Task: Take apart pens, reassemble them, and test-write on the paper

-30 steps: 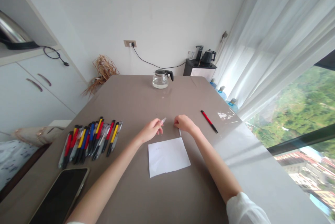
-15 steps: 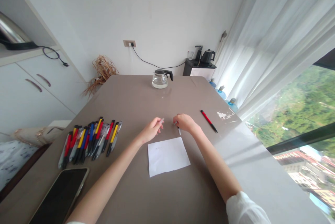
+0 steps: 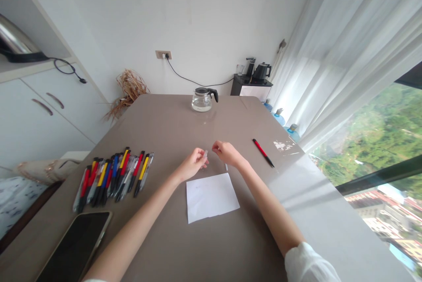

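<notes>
My left hand (image 3: pixel 193 164) is closed in a pinch on a small clear pen part (image 3: pixel 205 154), held just above the brown table (image 3: pixel 171 128). My right hand (image 3: pixel 226 153) is close beside it with fingers pinched together; whatever they hold is too small to make out. A thin pen piece (image 3: pixel 226 167) lies on the table under my right wrist. A white sheet of paper (image 3: pixel 211 196) lies just in front of both hands.
Several pens (image 3: pixel 112 177) in red, yellow, blue and black lie in a row at the left. A dark phone (image 3: pixel 75 247) lies near the front left. A red and black pen (image 3: pixel 263 153) lies at the right. A glass pot (image 3: pixel 202 99) stands at the far edge.
My right hand has lifted off the thin piece on the table and moved left toward my left hand. My left hand stays in place with the clear part.
</notes>
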Available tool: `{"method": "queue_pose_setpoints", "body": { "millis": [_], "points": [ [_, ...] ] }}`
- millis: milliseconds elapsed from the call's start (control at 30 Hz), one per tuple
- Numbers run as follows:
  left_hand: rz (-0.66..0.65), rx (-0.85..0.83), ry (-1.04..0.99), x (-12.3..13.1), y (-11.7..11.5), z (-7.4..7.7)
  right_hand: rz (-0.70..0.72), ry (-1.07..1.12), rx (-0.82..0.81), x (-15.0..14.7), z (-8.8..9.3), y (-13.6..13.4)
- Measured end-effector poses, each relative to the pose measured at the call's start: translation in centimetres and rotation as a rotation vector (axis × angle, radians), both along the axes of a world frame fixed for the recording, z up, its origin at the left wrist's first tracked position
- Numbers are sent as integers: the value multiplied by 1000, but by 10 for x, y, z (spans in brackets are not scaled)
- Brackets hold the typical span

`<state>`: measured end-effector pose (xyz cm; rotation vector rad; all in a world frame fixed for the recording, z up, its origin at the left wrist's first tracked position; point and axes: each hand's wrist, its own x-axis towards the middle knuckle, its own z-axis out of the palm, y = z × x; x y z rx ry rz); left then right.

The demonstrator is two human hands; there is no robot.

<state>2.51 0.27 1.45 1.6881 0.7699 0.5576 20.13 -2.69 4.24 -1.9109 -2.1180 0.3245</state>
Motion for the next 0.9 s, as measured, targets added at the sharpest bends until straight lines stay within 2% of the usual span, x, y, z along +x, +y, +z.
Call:
{"method": "queue_pose_setpoints", "body": {
  "millis": [133, 333, 467, 733, 900],
  "points": [
    [-18, 16, -27, 1, 1, -3, 7, 485, 151, 0, 4, 2],
    [-36, 21, -47, 1, 3, -7, 52, 761, 132, -2, 6, 2],
    [-47, 13, -55, 1, 4, -9, 63, 793, 114, -4, 8, 1],
    [-35, 31, -69, 3, 2, -6, 79, 632, 123, -7, 11, -3],
    [-34, 36, -64, 2, 3, -6, 90, 632, 97, -4, 13, -3]
  ]
}}
